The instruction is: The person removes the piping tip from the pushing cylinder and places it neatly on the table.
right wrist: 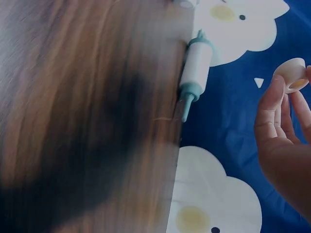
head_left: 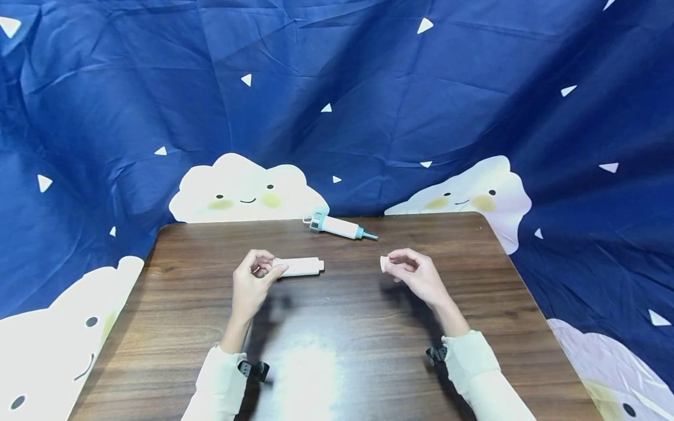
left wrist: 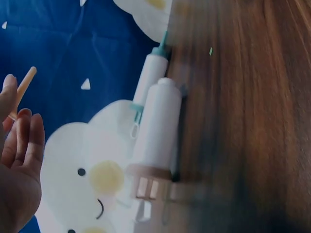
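Observation:
My left hand (head_left: pixel 253 283) pinches a thin, tapered pale-pink nozzle (left wrist: pixel 25 90) between thumb and fingers; in the head view the nozzle is hard to make out. Just past those fingers a large syringe (head_left: pixel 302 266) lies on its side, with a white barrel, a pink collar (left wrist: pixel 150 172) and a short bare stub at its tip. Off to the right, my right hand (head_left: pixel 418 275) holds a small pale-pink cap (right wrist: pixel 291 75) by its edge, a round hole showing in it. The cap is held above the tabletop, apart from the syringe.
A second syringe (head_left: pixel 341 227), white with teal ends and a teal nozzle, lies near the far edge of the brown wooden table (head_left: pixel 368 351). Behind the table hangs a blue cloth (head_left: pixel 368 134) printed with clouds. A tiny green speck (left wrist: pixel 211 51) shows on the wood.

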`<move>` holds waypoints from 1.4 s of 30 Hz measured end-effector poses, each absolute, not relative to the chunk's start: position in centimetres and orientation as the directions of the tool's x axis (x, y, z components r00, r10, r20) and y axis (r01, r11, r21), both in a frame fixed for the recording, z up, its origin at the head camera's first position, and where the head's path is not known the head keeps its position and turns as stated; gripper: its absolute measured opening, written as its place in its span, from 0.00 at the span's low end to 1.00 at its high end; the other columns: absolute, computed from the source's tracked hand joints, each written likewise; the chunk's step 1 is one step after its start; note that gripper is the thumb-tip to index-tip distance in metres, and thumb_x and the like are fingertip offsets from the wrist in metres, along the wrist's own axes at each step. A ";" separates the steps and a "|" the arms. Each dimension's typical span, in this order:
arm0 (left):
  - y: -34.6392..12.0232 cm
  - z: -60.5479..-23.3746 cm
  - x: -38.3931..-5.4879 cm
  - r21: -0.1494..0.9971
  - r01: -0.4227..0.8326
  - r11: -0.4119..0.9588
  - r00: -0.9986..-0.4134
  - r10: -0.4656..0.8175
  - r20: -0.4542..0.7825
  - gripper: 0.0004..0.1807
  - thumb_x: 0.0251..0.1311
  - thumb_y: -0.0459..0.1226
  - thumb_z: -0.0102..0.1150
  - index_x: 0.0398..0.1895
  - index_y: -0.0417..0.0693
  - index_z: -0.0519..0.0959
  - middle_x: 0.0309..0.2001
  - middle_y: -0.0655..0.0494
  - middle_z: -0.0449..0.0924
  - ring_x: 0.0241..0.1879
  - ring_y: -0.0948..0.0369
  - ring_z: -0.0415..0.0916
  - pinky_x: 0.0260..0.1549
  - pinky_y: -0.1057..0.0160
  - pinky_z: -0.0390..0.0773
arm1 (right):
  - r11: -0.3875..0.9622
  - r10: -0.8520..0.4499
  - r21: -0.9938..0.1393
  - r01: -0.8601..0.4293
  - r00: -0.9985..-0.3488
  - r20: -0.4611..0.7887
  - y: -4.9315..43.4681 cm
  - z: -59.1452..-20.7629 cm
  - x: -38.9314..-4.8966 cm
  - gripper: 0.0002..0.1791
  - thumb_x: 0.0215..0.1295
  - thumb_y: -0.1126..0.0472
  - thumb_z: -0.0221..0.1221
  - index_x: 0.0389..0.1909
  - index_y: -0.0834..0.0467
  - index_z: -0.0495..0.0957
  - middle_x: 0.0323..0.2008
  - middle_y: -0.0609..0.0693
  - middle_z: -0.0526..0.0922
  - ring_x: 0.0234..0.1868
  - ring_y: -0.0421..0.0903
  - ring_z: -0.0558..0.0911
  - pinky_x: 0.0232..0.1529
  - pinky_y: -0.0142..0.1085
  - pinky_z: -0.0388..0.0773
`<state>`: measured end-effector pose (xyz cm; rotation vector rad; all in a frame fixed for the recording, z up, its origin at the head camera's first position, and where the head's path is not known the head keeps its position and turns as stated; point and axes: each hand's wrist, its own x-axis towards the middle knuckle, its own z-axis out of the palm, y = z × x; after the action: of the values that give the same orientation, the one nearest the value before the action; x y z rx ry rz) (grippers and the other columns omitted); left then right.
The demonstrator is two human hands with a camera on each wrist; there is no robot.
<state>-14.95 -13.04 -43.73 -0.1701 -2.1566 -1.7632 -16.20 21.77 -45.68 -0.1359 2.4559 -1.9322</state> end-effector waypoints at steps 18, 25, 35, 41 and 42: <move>-16.8 -49.8 -15.9 0.883 0.266 0.387 -0.835 -0.366 0.412 0.13 0.44 0.34 0.72 0.34 0.39 0.83 0.29 0.44 0.84 0.25 0.55 0.75 0.27 0.79 0.73 | 0.350 -0.011 -0.937 -0.005 -1.000 0.001 25.2 -49.0 -16.1 0.17 0.58 0.60 0.64 0.44 0.67 0.76 0.38 0.62 0.81 0.30 0.41 0.83 0.27 0.37 0.81; -17.8 -51.3 -16.1 0.884 0.249 0.395 -0.801 -0.430 0.417 0.11 0.43 0.32 0.72 0.33 0.41 0.84 0.29 0.44 0.85 0.24 0.74 0.75 0.27 0.81 0.74 | 0.413 0.033 -0.910 0.042 -0.999 -0.031 26.5 -49.8 -16.2 0.18 0.57 0.56 0.64 0.42 0.64 0.77 0.36 0.58 0.82 0.30 0.45 0.83 0.28 0.37 0.81; -20.1 -53.6 -15.9 0.832 0.107 0.544 -0.773 -0.480 0.414 0.11 0.44 0.38 0.73 0.32 0.46 0.84 0.27 0.49 0.85 0.22 0.79 0.73 0.26 0.82 0.73 | 0.445 0.066 -0.892 0.084 -0.996 -0.061 27.7 -50.7 -16.5 0.19 0.56 0.54 0.65 0.40 0.64 0.76 0.33 0.57 0.82 0.30 0.51 0.82 0.28 0.44 0.81; -21.4 -54.6 -15.8 0.816 0.003 0.578 -0.787 -0.502 0.358 0.11 0.45 0.41 0.72 0.32 0.48 0.85 0.28 0.51 0.86 0.23 0.79 0.72 0.25 0.85 0.68 | 0.473 0.098 -0.875 0.101 -0.993 -0.062 28.3 -51.3 -16.8 0.18 0.56 0.53 0.65 0.39 0.62 0.76 0.32 0.56 0.83 0.31 0.55 0.83 0.28 0.45 0.81; -21.5 -54.8 -15.8 0.816 -0.007 0.577 -0.789 -0.504 0.350 0.11 0.46 0.41 0.72 0.32 0.48 0.85 0.28 0.51 0.86 0.23 0.79 0.72 0.25 0.86 0.68 | 0.482 0.101 -0.870 0.103 -0.993 -0.062 28.4 -51.4 -16.8 0.18 0.56 0.53 0.65 0.39 0.62 0.76 0.33 0.56 0.83 0.31 0.55 0.83 0.28 0.45 0.81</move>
<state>-15.79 -21.55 -54.75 0.4061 -2.2462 -1.1592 -16.82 28.35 -51.41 0.1860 2.7025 -1.5867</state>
